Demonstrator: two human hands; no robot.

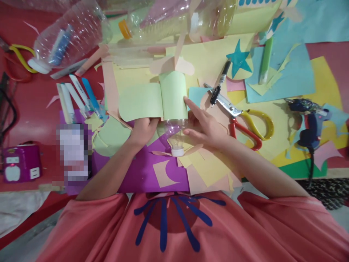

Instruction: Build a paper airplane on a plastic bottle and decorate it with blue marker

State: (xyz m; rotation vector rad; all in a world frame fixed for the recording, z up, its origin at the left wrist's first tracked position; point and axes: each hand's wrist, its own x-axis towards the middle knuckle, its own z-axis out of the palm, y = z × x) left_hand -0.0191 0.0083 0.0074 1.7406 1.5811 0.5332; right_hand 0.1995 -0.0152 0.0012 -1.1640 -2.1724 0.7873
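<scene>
A small clear plastic bottle [174, 127] lies with its white cap [177, 151] towards me. Pale green paper [174, 95] covers its body, and a loose flap [140, 102] of that green spreads out to the left. Pale pink paper pieces [185, 67] fan out at the bottle's far end. My left hand [145, 130] reaches beneath the flap, so its fingertips are hidden. My right hand [204, 125] is at the bottle's right side, index finger stretched onto the green paper and thumb apart from it near the neck. Its other fingers are partly hidden.
Right of my hand lie scissors [234, 112], a black marker [220, 83] and a glue gun [311, 122]. Several markers [79, 92] and a phone [73, 153] are on the left. Large plastic bottles [73, 36] line the back. Paper scraps [203, 165] cover the table.
</scene>
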